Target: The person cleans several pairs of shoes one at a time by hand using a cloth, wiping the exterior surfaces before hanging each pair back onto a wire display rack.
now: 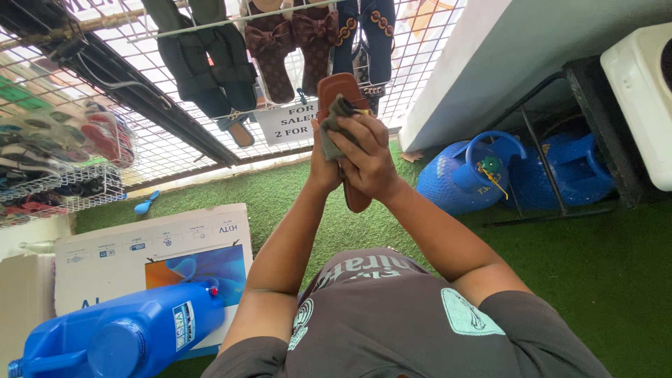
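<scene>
Both hands meet at chest height in front of the wire display rack (210, 150). The left hand (323, 168) is closed around a brown flat sandal (343, 91), holding it upright by its side edge with the toe end up and the heel end (357, 199) poking out below the palms. The right hand (367, 157) is closed on a grey-green cloth (334, 119), pressing it against the sandal's upper face. The sandal sits between the two hands, clear of the rack and the floor.

The sandal looks light and thin, with a fairly stiff sole that probably flexes a little if squeezed at mid-length; its smooth surface may be slippery under a cloth, so a hold across the edges near the middle seems steadiest. The cloth is soft and limp and bunches into whatever shape the fingers give it.

Underfoot is green artificial turf (595, 280), soft and slightly uneven. More sandals (210, 56) hang in pairs on the rack above a white paper sign (287, 122), and a wire basket (63, 189) of footwear sits to the left. Near the person's left side lie a white cardboard box (140, 245) and a blue plastic jerrycan (133, 332). To the right, two blue gas cylinders (469, 175) stand by a black metal stand (560, 140) against a pale wall (504, 49)
</scene>
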